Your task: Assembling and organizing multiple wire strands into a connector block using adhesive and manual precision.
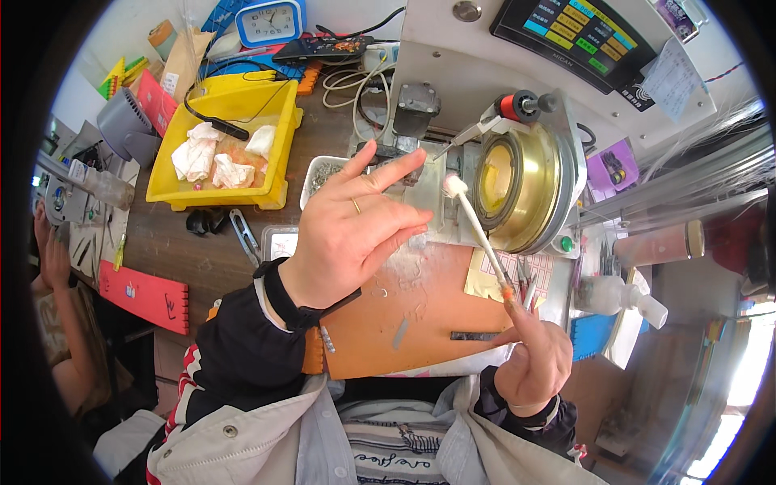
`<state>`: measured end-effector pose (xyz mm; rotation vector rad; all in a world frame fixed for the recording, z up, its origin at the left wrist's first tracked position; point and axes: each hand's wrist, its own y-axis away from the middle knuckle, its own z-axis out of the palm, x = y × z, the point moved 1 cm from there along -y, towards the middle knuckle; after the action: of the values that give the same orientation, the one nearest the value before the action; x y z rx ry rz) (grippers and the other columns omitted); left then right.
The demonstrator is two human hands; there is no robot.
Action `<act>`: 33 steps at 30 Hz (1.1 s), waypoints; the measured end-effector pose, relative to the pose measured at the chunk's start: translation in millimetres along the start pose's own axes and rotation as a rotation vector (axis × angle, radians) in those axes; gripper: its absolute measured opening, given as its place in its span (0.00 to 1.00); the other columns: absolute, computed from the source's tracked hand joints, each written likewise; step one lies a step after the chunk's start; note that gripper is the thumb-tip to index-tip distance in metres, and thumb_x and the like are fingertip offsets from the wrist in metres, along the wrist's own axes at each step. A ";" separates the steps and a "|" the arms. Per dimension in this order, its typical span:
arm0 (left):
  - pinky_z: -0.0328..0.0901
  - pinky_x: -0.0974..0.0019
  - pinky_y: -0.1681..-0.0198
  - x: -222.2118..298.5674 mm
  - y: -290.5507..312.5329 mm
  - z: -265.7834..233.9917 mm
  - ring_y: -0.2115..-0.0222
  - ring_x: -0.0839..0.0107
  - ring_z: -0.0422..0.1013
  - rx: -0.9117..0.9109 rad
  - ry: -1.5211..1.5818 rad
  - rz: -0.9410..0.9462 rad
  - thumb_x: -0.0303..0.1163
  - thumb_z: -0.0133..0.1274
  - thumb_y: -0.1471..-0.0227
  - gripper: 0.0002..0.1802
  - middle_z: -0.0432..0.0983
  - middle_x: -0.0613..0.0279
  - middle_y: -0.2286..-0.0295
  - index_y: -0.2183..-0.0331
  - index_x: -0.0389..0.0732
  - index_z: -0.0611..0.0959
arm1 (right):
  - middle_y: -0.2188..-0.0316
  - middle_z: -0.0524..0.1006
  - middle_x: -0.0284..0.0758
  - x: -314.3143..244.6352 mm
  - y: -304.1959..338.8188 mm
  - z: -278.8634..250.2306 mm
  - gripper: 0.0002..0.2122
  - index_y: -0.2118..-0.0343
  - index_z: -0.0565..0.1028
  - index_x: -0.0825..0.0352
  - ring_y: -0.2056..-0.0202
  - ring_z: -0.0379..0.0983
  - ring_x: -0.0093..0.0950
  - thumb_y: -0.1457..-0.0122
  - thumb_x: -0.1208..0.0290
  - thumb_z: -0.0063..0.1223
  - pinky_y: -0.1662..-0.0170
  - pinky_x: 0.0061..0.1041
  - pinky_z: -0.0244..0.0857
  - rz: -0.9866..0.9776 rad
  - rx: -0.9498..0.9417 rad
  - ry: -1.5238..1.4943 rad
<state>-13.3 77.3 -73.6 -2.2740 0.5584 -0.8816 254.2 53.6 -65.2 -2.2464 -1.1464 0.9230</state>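
Note:
My left hand (349, 230), with a dark band at the wrist, hovers over the middle of the bench beside the brass-coloured round wheel (529, 192). Its thumb and index fingertips come together; anything between them is too small to make out. The other fingers stretch outward. Lower right, my right hand (533, 360) pinches the orange-tinted lower end of a long white stick with a fluffy, pinkish-white tip (478, 230). That tip points up and away, close to the wheel's left face and apart from my left fingertips.
A yellow tray (279, 182) with crumpled white tissues stands at left, near pliers (243, 234). An orange board (372, 343) lies before me. A control screen (566, 36) hangs above the machine. At right is a white squeeze bottle (602, 295). Another person's hands (55, 259) show far left.

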 end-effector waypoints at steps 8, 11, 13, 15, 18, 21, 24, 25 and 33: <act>0.57 0.44 0.39 -0.2 -0.8 1.5 0.49 0.58 0.74 0.018 -0.004 0.001 0.22 0.65 0.60 0.09 0.81 0.58 0.72 0.71 0.42 0.86 | 0.69 0.83 0.41 4.1 -15.2 19.4 0.13 0.55 0.76 0.76 0.79 0.77 0.26 0.36 0.74 0.44 0.74 0.21 0.66 -0.023 0.009 0.037; 0.58 0.45 0.39 0.4 -1.0 0.7 0.50 0.58 0.74 0.020 -0.003 0.002 0.22 0.65 0.59 0.09 0.81 0.58 0.72 0.71 0.42 0.86 | 0.71 0.82 0.40 4.0 -12.8 18.6 0.12 0.55 0.76 0.76 0.79 0.77 0.26 0.37 0.75 0.45 0.73 0.21 0.66 -0.016 -0.003 0.053; 0.58 0.46 0.39 0.6 -1.4 -0.1 0.50 0.58 0.74 0.021 -0.003 0.003 0.22 0.65 0.59 0.09 0.81 0.59 0.73 0.71 0.42 0.86 | 0.71 0.82 0.39 3.1 -6.1 14.3 0.12 0.55 0.76 0.75 0.79 0.77 0.26 0.37 0.75 0.45 0.73 0.22 0.66 -0.015 -0.001 0.059; 0.58 0.46 0.39 0.9 -2.2 0.7 0.50 0.58 0.74 0.022 0.007 -0.001 0.22 0.64 0.59 0.09 0.81 0.59 0.74 0.71 0.42 0.86 | 0.73 0.81 0.38 3.4 1.2 10.4 0.13 0.54 0.76 0.75 0.77 0.77 0.27 0.40 0.79 0.47 0.72 0.24 0.66 0.034 -0.021 0.035; 0.58 0.45 0.39 2.5 -3.9 1.8 0.50 0.58 0.74 0.034 0.005 0.010 0.21 0.64 0.59 0.09 0.80 0.59 0.74 0.71 0.42 0.86 | 0.75 0.80 0.36 1.6 1.0 17.9 0.16 0.52 0.76 0.74 0.77 0.76 0.30 0.44 0.82 0.51 0.72 0.27 0.67 0.143 -0.154 0.018; 0.58 0.45 0.39 1.2 0.4 -0.4 0.49 0.57 0.74 0.043 -0.018 -0.002 0.21 0.63 0.58 0.08 0.80 0.60 0.75 0.71 0.42 0.85 | 0.77 0.75 0.33 -2.7 -7.9 39.2 0.25 0.45 0.73 0.67 0.76 0.74 0.30 0.49 0.80 0.57 0.71 0.25 0.69 0.223 -0.331 0.093; 0.58 0.44 0.39 3.4 -1.7 1.9 0.48 0.56 0.73 0.048 -0.004 0.019 0.20 0.63 0.57 0.08 0.80 0.61 0.76 0.71 0.42 0.85 | 0.71 0.73 0.37 -0.6 -12.4 46.4 0.34 0.39 0.67 0.65 0.72 0.75 0.36 0.51 0.66 0.64 0.69 0.30 0.70 0.230 -0.457 -0.041; 0.58 0.44 0.39 3.7 -1.4 2.7 0.48 0.56 0.73 0.051 -0.003 0.026 0.20 0.63 0.57 0.08 0.80 0.61 0.76 0.71 0.42 0.85 | 0.67 0.73 0.39 -2.6 -14.9 45.2 0.38 0.38 0.65 0.65 0.71 0.75 0.37 0.54 0.60 0.67 0.68 0.32 0.71 0.242 -0.559 -0.090; 0.59 0.45 0.40 1.1 1.9 4.4 0.49 0.56 0.73 0.094 -0.035 0.053 0.21 0.62 0.56 0.06 0.80 0.61 0.77 0.72 0.42 0.84 | 0.57 0.72 0.43 13.0 35.9 -9.0 0.28 0.46 0.72 0.71 0.62 0.71 0.34 0.53 0.68 0.63 0.64 0.26 0.67 0.446 -0.025 -0.080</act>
<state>-9.7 77.2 -76.9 -2.1760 0.5478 -0.8235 285.3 43.7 -87.0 -2.5586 -0.6956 1.1792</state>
